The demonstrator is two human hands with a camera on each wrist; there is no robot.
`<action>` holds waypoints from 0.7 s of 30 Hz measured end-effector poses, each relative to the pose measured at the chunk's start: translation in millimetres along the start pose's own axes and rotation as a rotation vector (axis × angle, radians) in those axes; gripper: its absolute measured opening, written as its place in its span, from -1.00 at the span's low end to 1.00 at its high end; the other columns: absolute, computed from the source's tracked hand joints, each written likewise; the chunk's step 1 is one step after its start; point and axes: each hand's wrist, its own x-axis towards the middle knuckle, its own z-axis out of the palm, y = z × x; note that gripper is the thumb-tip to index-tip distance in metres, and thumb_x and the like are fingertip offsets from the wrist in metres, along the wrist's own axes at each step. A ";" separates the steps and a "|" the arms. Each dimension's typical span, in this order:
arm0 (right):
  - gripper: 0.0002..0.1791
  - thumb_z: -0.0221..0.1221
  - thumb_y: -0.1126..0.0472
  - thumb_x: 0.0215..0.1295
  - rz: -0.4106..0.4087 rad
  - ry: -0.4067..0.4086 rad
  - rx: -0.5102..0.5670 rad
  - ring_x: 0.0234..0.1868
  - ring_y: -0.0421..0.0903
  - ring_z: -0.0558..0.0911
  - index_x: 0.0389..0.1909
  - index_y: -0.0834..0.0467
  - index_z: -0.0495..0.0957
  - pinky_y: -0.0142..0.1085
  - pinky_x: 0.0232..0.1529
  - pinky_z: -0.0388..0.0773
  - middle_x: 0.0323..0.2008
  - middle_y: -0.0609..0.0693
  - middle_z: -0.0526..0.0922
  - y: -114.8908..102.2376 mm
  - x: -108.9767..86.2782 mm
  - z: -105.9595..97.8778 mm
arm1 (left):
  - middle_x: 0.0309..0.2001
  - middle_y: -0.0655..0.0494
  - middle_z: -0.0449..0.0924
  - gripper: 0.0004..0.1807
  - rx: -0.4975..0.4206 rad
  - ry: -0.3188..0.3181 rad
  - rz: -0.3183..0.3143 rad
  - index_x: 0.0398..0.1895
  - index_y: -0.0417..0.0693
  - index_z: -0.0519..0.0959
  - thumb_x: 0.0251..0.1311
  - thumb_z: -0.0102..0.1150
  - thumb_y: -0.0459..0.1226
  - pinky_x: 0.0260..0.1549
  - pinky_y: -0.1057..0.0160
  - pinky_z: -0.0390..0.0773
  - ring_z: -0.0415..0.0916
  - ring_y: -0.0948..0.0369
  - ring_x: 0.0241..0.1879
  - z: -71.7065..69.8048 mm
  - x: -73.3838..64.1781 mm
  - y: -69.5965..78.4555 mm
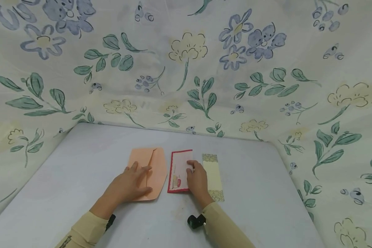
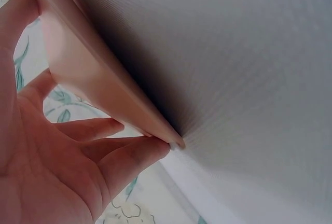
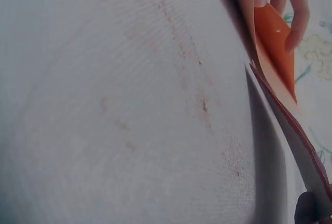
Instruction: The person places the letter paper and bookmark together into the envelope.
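Across a whitish tabletop (image 1: 260,179), noticed a few reddish-brown smudges (image 3: 204,105), plainest in the right wrist view. Beyond the far edge and down both sides, met floral cloth (image 1: 186,79), printed with green leaves, blue blossoms and pale yellow flowers, filling the rest of the room in sight. Near the middle of the tabletop, found a peach envelope (image 1: 157,179) at left, with an orange inside showing in the right wrist view, then a red-bordered card (image 1: 178,168) just beside it, then a cream strip (image 1: 214,175) with glittery gold ends. Saw the left hand (image 1: 128,184) laid over the envelope, with fingers (image 2: 137,156) spread apart and tips touching the paper, hiding much of the left half. Saw the right hand (image 1: 197,179) at the card's right edge, with thumb and fingers clamped on the card, and a near edge tilted up off the tabletop in the right wrist view. Behind that hand, lost sight of part of the card and part of the strip's left side. Lower down, saw tan sleeves (image 1: 227,224) at both wrists, with a black device (image 1: 196,221) beside the right wrist and another dark piece (image 1: 110,222) partly hidden by the left wrist
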 end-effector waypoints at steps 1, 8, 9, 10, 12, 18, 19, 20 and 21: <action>-0.71 0.18 0.31 0.45 -0.002 0.003 0.004 0.00 0.00 0.64 0.14 0.17 0.60 -0.07 0.06 0.59 0.08 0.09 0.66 -0.6 0.2 -0.1 | 0.42 -0.57 0.15 -0.17 -0.001 0.001 0.001 0.44 0.03 0.41 0.14 0.38 0.14 0.03 -0.44 0.45 0.21 -0.61 0.27 -0.1 -0.1 0.0; -0.71 0.19 0.30 0.44 0.005 0.012 0.011 -0.02 -0.02 0.63 0.14 0.15 0.61 -0.08 0.05 0.58 0.07 0.07 0.66 -3.2 0.5 0.0 | 0.42 -0.58 0.16 -0.17 0.003 0.008 0.004 0.44 0.03 0.41 0.14 0.38 0.15 0.02 -0.44 0.45 0.22 -0.61 0.26 -1.1 -1.0 0.3; -0.71 0.19 0.30 0.45 0.006 0.012 0.011 -0.02 -0.03 0.62 0.14 0.15 0.61 -0.08 0.04 0.58 0.07 0.07 0.66 -3.5 0.6 0.1 | 0.42 -0.58 0.15 -0.17 0.002 0.008 0.003 0.44 0.04 0.41 0.14 0.38 0.15 0.02 -0.44 0.45 0.22 -0.62 0.26 -1.0 -0.9 0.2; -0.71 0.19 0.30 0.45 0.007 0.013 0.012 -0.03 -0.03 0.62 0.14 0.15 0.61 -0.09 0.04 0.58 0.07 0.07 0.66 -3.9 0.8 0.1 | 0.42 -0.57 0.15 -0.18 0.001 0.008 0.001 0.44 0.04 0.41 0.15 0.38 0.14 0.02 -0.44 0.45 0.22 -0.61 0.26 -0.9 -1.0 0.1; -0.71 0.19 0.30 0.45 0.009 0.011 0.015 -0.05 -0.05 0.62 0.14 0.14 0.61 -0.10 0.02 0.58 0.06 0.06 0.66 -4.7 1.0 0.2 | 0.41 -0.58 0.15 -0.17 0.002 0.008 0.004 0.44 0.03 0.41 0.14 0.38 0.15 0.01 -0.45 0.45 0.21 -0.62 0.25 -1.1 -1.1 0.2; -0.70 0.19 0.30 0.45 0.005 0.004 0.028 -0.12 -0.10 0.58 0.15 0.13 0.61 -0.15 -0.04 0.57 0.04 0.04 0.66 -6.3 0.9 -0.7 | 0.41 -0.59 0.16 -0.17 0.003 0.004 0.006 0.44 0.03 0.42 0.14 0.38 0.14 0.03 -0.44 0.44 0.22 -0.63 0.25 -0.3 -0.2 -0.4; -0.70 0.19 0.29 0.45 0.005 0.002 0.028 -0.13 -0.11 0.57 0.15 0.13 0.61 -0.16 -0.06 0.56 0.04 0.03 0.66 -6.7 0.8 -0.8 | 0.42 -0.58 0.15 -0.17 0.001 0.004 0.004 0.45 0.03 0.41 0.14 0.38 0.13 0.04 -0.44 0.44 0.21 -0.62 0.25 -0.3 0.0 -0.3; -0.70 0.19 0.29 0.45 0.004 0.002 0.029 -0.15 -0.11 0.57 0.15 0.13 0.61 -0.18 -0.07 0.56 0.04 0.03 0.66 -7.0 0.8 -0.7 | 0.41 -0.58 0.16 -0.17 0.002 0.005 0.005 0.44 0.03 0.41 0.14 0.38 0.13 0.04 -0.44 0.44 0.22 -0.63 0.25 0.1 0.2 -0.4; -0.70 0.19 0.29 0.45 0.004 0.001 0.028 -0.16 -0.12 0.55 0.15 0.12 0.61 -0.19 -0.09 0.55 0.04 0.02 0.66 -7.2 0.9 -0.5 | 0.41 -0.58 0.16 -0.17 0.001 0.005 0.006 0.44 0.04 0.41 0.14 0.38 0.13 0.04 -0.44 0.44 0.22 -0.63 0.25 0.5 0.4 -0.5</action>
